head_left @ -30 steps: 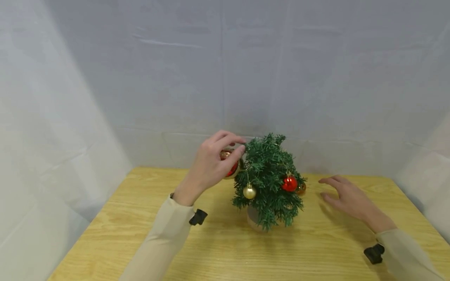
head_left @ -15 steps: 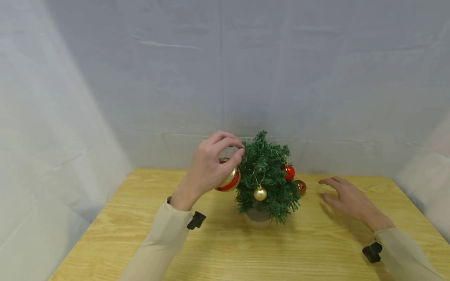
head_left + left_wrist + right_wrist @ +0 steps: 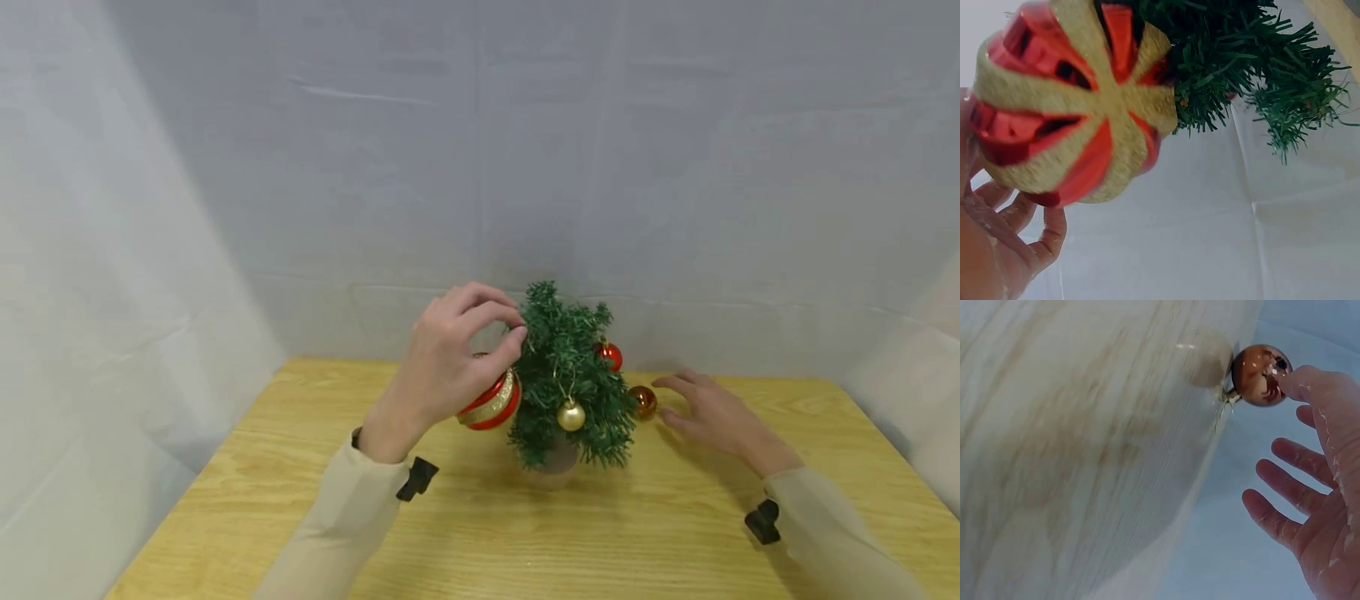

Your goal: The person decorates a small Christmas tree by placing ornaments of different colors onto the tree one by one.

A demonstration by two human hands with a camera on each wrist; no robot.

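A small green Christmas tree (image 3: 558, 367) in a round pot (image 3: 555, 471) stands on the table. At its left my left hand (image 3: 453, 354) has thumb and index fingertips pinched together, right above a large red and gold striped bauble (image 3: 495, 404). Its hanging loop is not visible behind the fingers. In the left wrist view that bauble (image 3: 1072, 103) is close up beside the branches (image 3: 1210, 62). To the tree's right lies a small copper-brown bauble (image 3: 642, 403). My right hand (image 3: 712, 417) is beside it, fingers spread; in the right wrist view a fingertip overlaps the bauble (image 3: 1263, 375).
On the tree hang a small gold bauble (image 3: 571, 416) in front and a small red bauble (image 3: 611, 357) at the right. A light wooden table (image 3: 337, 508) bears the tree. Pale cloth (image 3: 480, 167) hangs behind.
The tree has turned, its front swinging right; the gold bauble moved right, the red one back, the striped one lower and forward. My right hand has come left to the copper-brown bauble.
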